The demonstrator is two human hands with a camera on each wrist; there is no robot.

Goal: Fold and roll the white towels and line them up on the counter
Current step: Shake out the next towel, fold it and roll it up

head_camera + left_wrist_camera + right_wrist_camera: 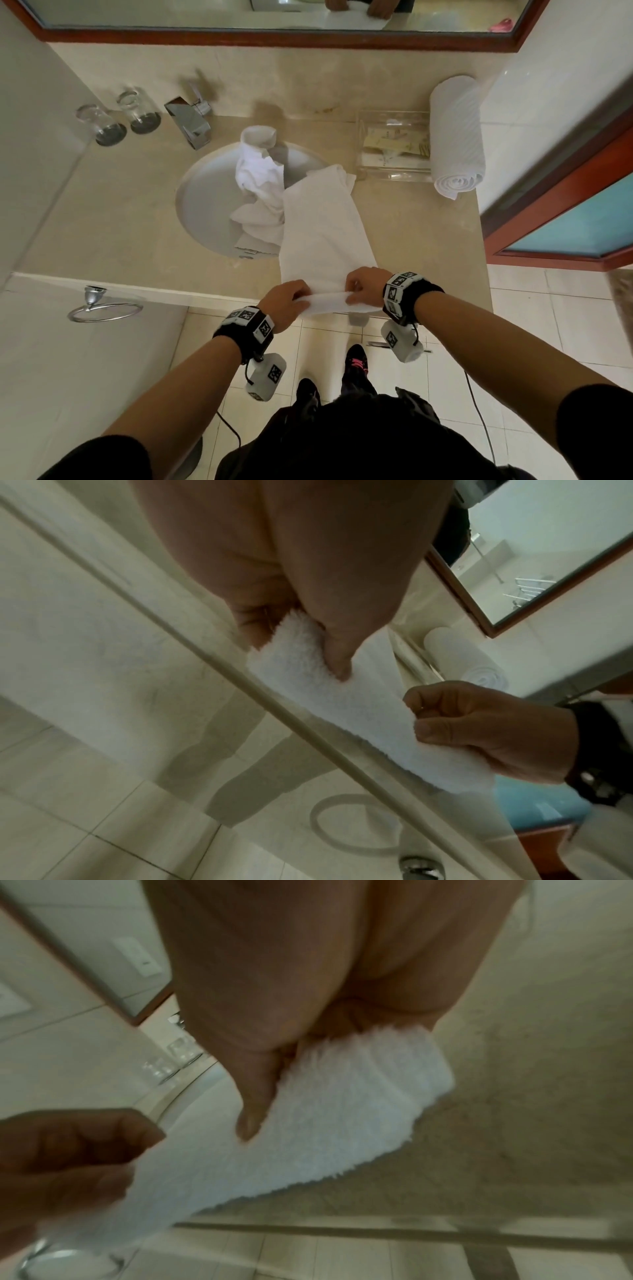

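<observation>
A folded white towel point(322, 222) lies lengthwise on the beige counter point(113, 219), its far end at the sink's right rim. Its near end point(342, 699) is turned over into a short first roll at the counter's front edge. My left hand point(289, 301) pinches the left end of that roll and my right hand point(364, 286) pinches the right end point(342, 1104). A finished rolled towel point(457, 137) lies at the counter's far right. More crumpled white towels point(258, 185) sit heaped in the sink point(202, 205).
Two glasses point(120, 118) and a chrome tap point(190, 121) stand at the back left. A clear tray point(392, 147) with sachets lies beside the rolled towel. A mirror point(274, 17) hangs behind, a towel ring point(102, 306) below the counter at left, a door frame point(561, 205) at right.
</observation>
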